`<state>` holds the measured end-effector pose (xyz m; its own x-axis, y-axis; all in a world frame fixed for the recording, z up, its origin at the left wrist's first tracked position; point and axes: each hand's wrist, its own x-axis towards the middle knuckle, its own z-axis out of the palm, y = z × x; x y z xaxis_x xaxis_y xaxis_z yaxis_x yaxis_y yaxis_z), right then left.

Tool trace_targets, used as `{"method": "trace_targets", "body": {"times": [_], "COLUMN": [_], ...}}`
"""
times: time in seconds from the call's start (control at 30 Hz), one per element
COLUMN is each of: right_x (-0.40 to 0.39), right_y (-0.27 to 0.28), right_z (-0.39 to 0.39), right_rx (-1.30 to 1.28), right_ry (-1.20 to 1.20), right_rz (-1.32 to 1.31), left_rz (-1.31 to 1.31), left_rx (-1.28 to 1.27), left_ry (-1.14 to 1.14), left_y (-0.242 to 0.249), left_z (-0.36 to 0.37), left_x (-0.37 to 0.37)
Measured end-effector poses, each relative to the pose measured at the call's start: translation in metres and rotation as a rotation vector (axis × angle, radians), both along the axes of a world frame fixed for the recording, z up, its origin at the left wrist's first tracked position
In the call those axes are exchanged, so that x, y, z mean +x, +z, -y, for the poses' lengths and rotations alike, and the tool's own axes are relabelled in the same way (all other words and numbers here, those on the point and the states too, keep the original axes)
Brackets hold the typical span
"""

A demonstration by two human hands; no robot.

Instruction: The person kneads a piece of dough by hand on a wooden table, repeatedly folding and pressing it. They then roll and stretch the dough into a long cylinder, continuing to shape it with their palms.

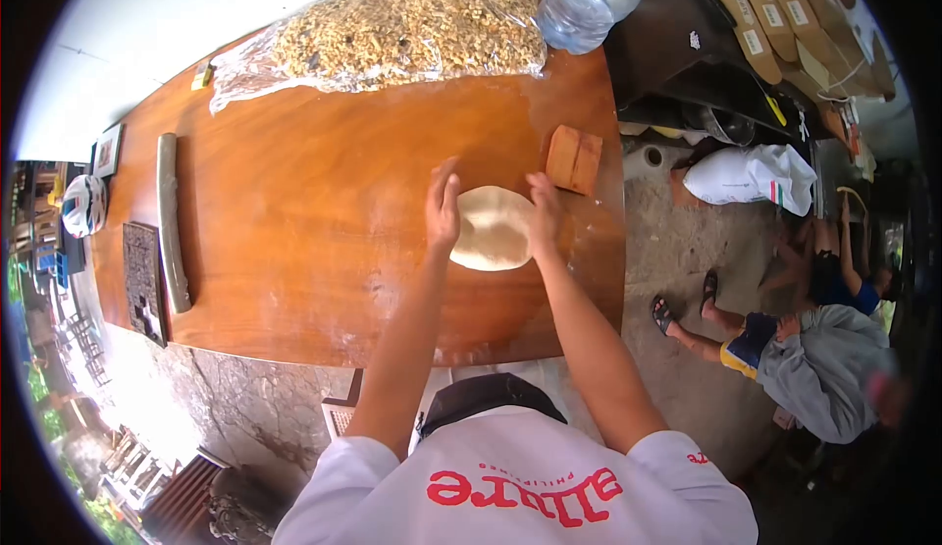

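A round, flattened piece of pale dough [493, 229] is at the right part of the wooden table [324, 211]. My left hand [444, 209] stands on edge against the dough's left side, fingers stretched out and thumb up. On the opposite side, my right hand [545, 215] touches the right edge, its fingers slightly bent and a little blurred. Neither hand is wrapped round the dough. Just beyond my right hand is a reddish-brown wooden block [573, 160]. Pale flour-like dust marks the tabletop around the dough.
A long clear bag of brown crumbly pieces [412, 37] lies along the far edge beside a large plastic bottle [591, 0]. At left are a grey tube [172, 221] and a dark carved panel [144, 282]. A person in grey [824, 368] is off to the right, near a white sack [751, 177].
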<state>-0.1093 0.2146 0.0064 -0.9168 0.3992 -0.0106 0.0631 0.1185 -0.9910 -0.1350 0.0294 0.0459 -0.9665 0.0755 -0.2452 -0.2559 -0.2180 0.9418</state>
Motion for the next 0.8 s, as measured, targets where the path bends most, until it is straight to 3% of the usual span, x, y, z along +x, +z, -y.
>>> {"method": "trace_targets", "body": {"times": [0.03,0.07,0.13,0.17,0.33,0.43,0.5,0.6,0.63,0.67,0.73,0.8], "right_x": [0.008,0.017,0.04,0.044,0.083,0.123,0.154,0.165,0.165,0.152,0.102,0.037], "right_y": [0.004,0.008,0.013,0.005,0.035,0.037,0.041,0.05,0.052,0.075,0.109,0.085], "right_z": [-0.01,-0.007,0.002,0.024,0.062,0.077,0.093,0.107,0.107,0.104,0.096,0.064], "right_rx": [0.16,0.158,0.168,0.385,0.696,1.059,1.114,1.131,1.137,1.257,1.111,0.519], "right_ry": [-0.07,-0.072,-0.029,-0.052,0.053,0.33,0.399,0.52,0.599,0.621,0.909,0.684], "right_rz": [0.062,0.054,0.25,0.14,0.096,-0.11,-0.065,-0.008,0.016,-0.095,0.258,0.608], "left_rz": [-0.114,-0.225,-0.178,-0.136,0.034,0.035,0.093,0.04,-0.002,0.01,0.115,0.111], "left_rx": [-0.429,-0.856,-0.733,-0.609,-0.547,-0.416,-0.201,-0.106,-0.313,-0.319,-0.539,-0.55], "left_ry": [0.043,0.086,0.074,0.063,-0.01,-0.009,0.057,0.038,0.025,0.025,0.142,0.078], "left_y": [-0.003,-0.007,-0.012,-0.009,0.008,-0.017,-0.018,-0.025,0.005,0.008,0.008,0.029], "left_z": [0.013,0.021,0.016,0.012,0.007,0.016,0.027,0.058,0.068,0.076,0.084,0.089], "left_x": [0.017,0.037,0.082,0.095,0.153,0.199,0.212,0.215,0.207,0.199,0.179,0.141]}}
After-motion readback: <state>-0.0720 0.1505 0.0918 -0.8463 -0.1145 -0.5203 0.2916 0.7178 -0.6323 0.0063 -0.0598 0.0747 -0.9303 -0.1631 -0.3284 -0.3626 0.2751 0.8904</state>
